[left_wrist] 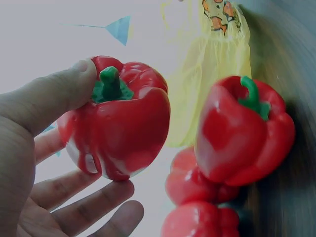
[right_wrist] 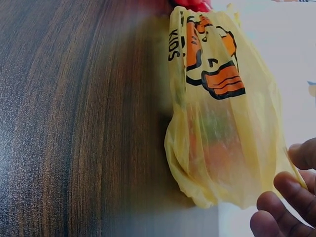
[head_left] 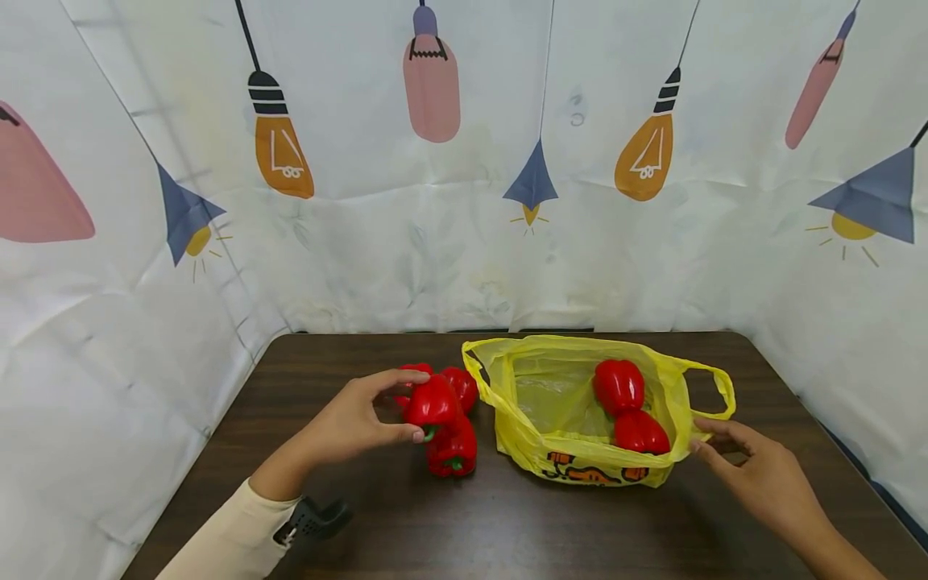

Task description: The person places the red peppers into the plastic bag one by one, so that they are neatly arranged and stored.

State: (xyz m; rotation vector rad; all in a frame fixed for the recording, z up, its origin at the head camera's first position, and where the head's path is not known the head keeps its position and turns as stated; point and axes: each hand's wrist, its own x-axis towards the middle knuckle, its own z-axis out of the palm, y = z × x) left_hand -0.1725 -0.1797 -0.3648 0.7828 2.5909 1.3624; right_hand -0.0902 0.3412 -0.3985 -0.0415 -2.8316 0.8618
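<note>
My left hand holds a red bell pepper with a green stem, thumb near the stem and fingers around the far side. Just beyond it, several more red bell peppers sit clustered on the table; one pepper shows its curved green stem in the left wrist view. At the right, a yellow plastic bag stands with its mouth spread and two red bell peppers inside. My right hand pinches the bag's right edge near the handle, between thumb and fingers.
The dark wooden table spans the lower view. Behind it hangs a white curtain printed with lamps and bulbs. A black strap device sits on the left wrist. Orange and black printing marks the bag's front.
</note>
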